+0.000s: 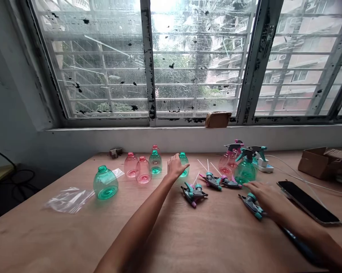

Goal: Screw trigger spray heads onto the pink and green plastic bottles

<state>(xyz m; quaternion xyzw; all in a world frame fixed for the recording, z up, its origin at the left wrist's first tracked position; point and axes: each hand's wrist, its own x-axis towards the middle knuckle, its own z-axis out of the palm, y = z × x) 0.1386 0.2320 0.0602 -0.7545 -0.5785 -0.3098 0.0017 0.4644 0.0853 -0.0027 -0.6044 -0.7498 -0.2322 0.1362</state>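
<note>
My left hand (pixel 176 167) reaches to the middle of the table and wraps round an upright green bottle (pixel 183 170), its thumb across the front. The bottle's neck has no sprayer; my other fingers are partly hidden behind it. My right hand (pixel 263 195) is slightly blurred, palm down, fingers stretched forward above a black-and-green trigger sprayer head (pixel 253 206). Left of that sprayer lie several more sprayer heads (pixel 195 193) with white tubes. A green spray bottle (pixel 245 172) with its head on stands just beyond my right fingertips, beside a pink spray bottle (pixel 227 163).
Leftward stand a large green bottle (pixel 105 184), pink bottles (pixel 144 171) and another green bottle (pixel 155 163), all without heads. A clear plastic bag (pixel 70 200) lies at left. On the right are a phone (pixel 308 201), a white charger (pixel 264 165), cables and a cardboard box (pixel 315 163).
</note>
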